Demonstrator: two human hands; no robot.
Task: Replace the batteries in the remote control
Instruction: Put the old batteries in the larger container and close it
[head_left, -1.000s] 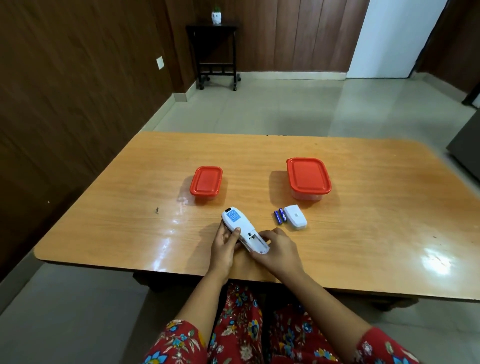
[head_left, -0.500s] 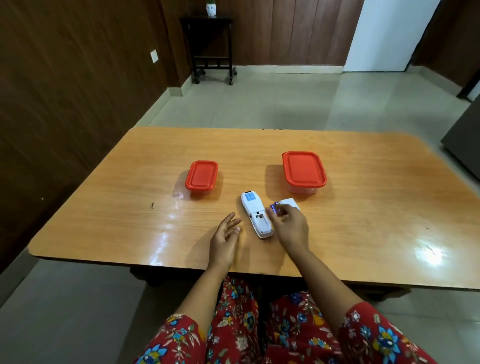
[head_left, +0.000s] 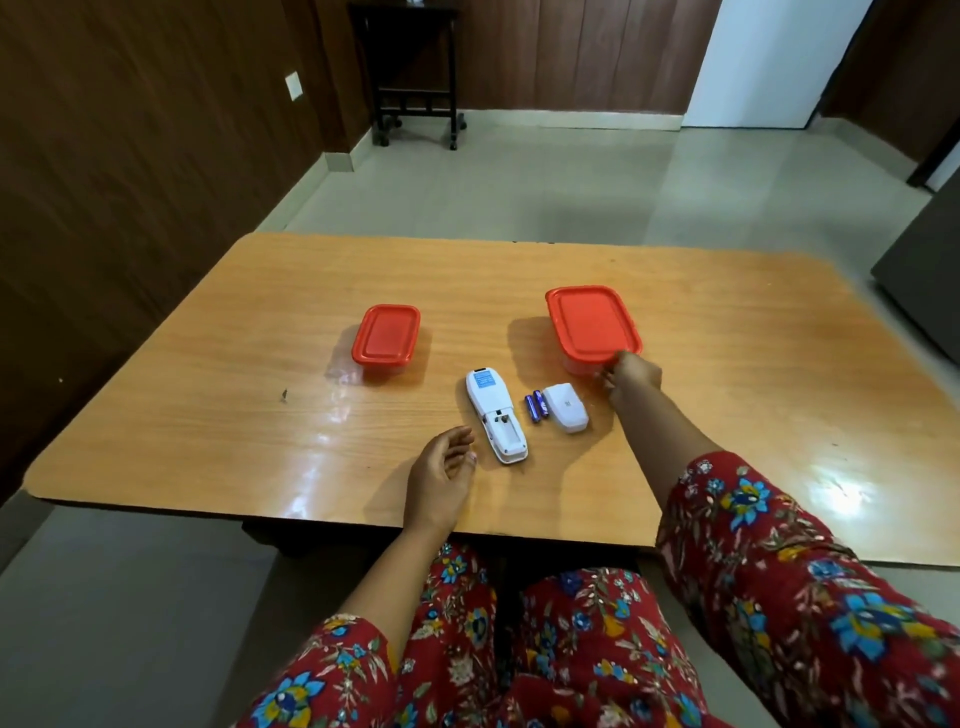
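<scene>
The white remote control (head_left: 495, 415) lies face down on the wooden table (head_left: 260, 415) with its battery bay uncovered and empty. Two blue batteries (head_left: 536, 405) lie just right of it, beside the white battery cover (head_left: 566, 407). My left hand (head_left: 441, 475) rests on the table left of the remote's near end, fingers loosely apart, holding nothing. My right hand (head_left: 631, 379) reaches to the near edge of the larger red-lidded container (head_left: 592, 327), its fingertips at the lid's rim and the clear base; whether it grips is unclear.
A smaller red-lidded container (head_left: 386, 335) stands left of the remote, further back. A dark side table (head_left: 415, 67) stands against the far wall across the tiled floor. A dark cabinet edge (head_left: 924, 270) shows at the right.
Both hands let go of the remote, which now lies flat. My right hand moved from the batteries to the larger container's near edge. My left hand stayed beside the remote.
</scene>
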